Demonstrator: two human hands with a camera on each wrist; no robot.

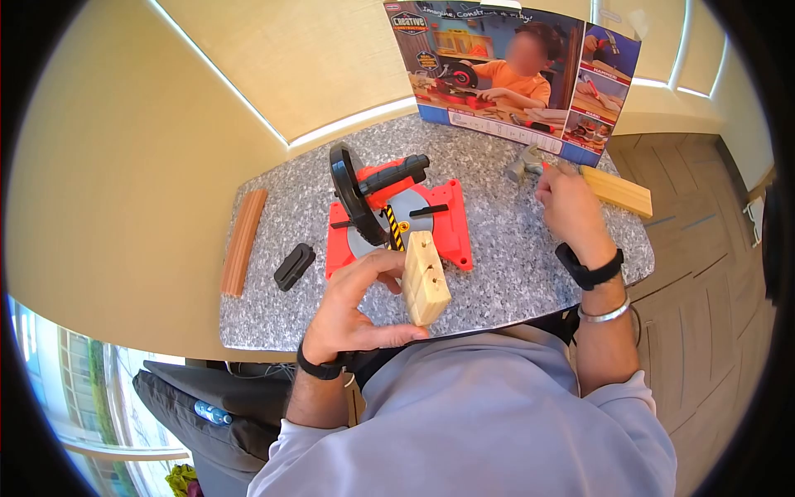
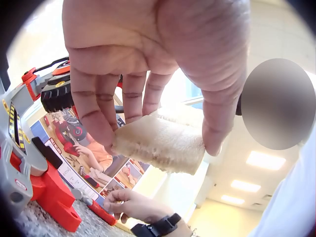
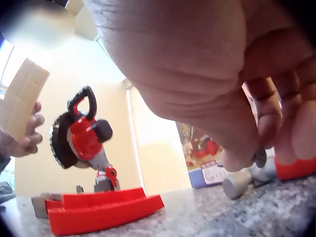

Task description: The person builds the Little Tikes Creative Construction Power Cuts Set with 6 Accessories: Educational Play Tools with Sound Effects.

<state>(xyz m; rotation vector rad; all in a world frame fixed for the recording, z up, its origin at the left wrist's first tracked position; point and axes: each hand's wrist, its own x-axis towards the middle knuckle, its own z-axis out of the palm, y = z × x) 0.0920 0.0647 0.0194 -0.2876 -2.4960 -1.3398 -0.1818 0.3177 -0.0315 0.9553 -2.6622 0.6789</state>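
My left hand [image 1: 352, 306] grips a pale wooden block [image 1: 426, 286] between thumb and fingers, over the table's front edge. Holes show in the block's upper face; its rough end [image 2: 158, 148] faces the left wrist view. At the right, my right hand [image 1: 575, 211] is beside a toy hammer [image 1: 522, 166] with a grey head and red handle [image 2: 102, 213]. In the right wrist view, the thumb and a finger of that hand [image 3: 197, 64] pinch a small dark grey piece [image 3: 260, 157], mostly hidden, just above the hammer head [image 3: 237, 184] lying on the table.
A red and black toy saw [image 1: 389, 178] on a red base [image 1: 454, 232] stands mid-table. To its left lie a black oblong piece [image 1: 294, 267] and reddish-brown strips [image 1: 244, 243]. A picture box [image 1: 497, 74] stands behind; a wooden plank [image 1: 619, 192] lies at the right edge.
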